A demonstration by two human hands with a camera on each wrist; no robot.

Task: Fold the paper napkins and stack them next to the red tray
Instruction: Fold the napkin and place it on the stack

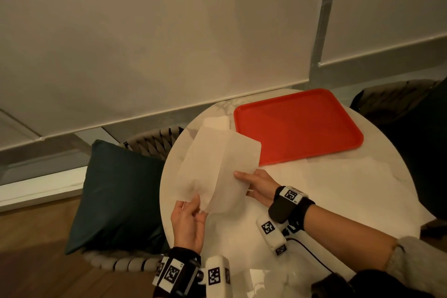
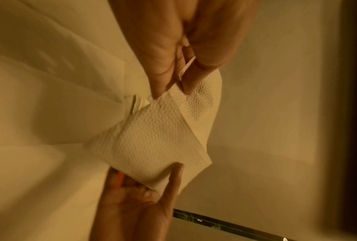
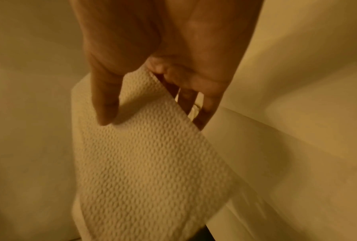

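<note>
A white embossed paper napkin (image 1: 217, 167) hangs in the air over the left half of the round marble table (image 1: 326, 201), creased down its middle. My left hand (image 1: 193, 201) pinches its near corner between thumb and fingers (image 2: 189, 81). My right hand (image 1: 242, 176) holds the napkin's right edge, thumb (image 3: 105, 107) on top and fingers underneath. The left wrist view shows the napkin (image 2: 159, 138) stretched between both hands. The red tray (image 1: 297, 126) lies empty at the table's far right. A folded white napkin (image 1: 216, 123) lies flat just left of the tray, partly hidden by the held one.
A woven chair with a dark teal cushion (image 1: 116, 196) stands left of the table, and another dark chair (image 1: 399, 104) stands at the far right. A black cable (image 1: 309, 251) runs across the near table edge. Pale blinds fill the wall behind.
</note>
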